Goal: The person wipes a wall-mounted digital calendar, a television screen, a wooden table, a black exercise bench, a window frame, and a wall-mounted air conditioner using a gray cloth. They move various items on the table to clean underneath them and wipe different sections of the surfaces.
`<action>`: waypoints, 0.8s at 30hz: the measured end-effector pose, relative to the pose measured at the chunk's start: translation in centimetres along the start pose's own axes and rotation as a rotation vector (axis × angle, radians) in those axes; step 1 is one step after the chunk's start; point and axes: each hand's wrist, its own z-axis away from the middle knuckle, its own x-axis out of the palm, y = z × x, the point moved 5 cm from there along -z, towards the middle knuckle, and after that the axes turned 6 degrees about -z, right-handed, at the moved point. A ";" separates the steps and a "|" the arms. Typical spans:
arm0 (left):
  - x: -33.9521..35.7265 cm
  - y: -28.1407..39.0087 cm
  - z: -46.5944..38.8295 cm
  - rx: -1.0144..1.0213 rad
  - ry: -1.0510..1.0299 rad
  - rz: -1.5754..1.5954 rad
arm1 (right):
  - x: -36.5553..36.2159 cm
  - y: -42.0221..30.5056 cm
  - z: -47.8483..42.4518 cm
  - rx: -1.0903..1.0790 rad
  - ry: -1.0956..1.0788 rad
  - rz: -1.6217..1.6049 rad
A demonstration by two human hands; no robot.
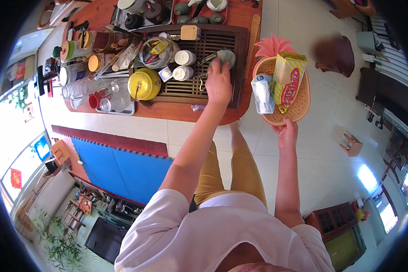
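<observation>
My left hand (219, 83) reaches over a dark slatted tea tray (238, 81). Its fingertips are at a small round grey-green object (228, 57); whether they grip it is hidden. Beside them lies a slim black packet (209, 57), and a bent gold-coloured metal piece (202, 82) is left of the wrist. My right hand (287, 134) grips the near rim of a pineapple-shaped basket (301, 107) with pink leaves, held off the table's right edge. Inside it lean a yellow striped snack packet (289, 78) and a white-and-blue plastic-wrapped pack (263, 95).
Two white jars (184, 57), a yellow round tin (143, 84) and a clear tub (158, 52) crowd the tray's left. Glass cups (115, 102) stand near the table's front edge. A blurred brown seat (338, 54) and a small wooden stool (351, 145) are on the right floor.
</observation>
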 end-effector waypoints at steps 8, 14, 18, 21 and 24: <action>2.0 -2.6 -4.3 -0.066 -0.131 -0.109 | 0.3 0.2 0.0 -0.027 -0.014 0.015; 1.9 -1.8 -2.9 0.076 -0.353 -0.178 | 1.8 -0.8 -0.1 -0.031 -0.037 0.041; -1.4 -1.4 -2.0 0.069 -0.166 -0.081 | 5.0 -1.9 -1.2 -0.055 -0.083 0.079; -5.5 -1.2 -0.3 -0.044 0.008 0.039 | 8.6 -2.1 -2.9 -0.053 -0.108 0.093; -7.4 -2.0 2.9 -0.089 0.074 0.099 | 13.2 -1.7 -4.4 -0.052 -0.170 0.067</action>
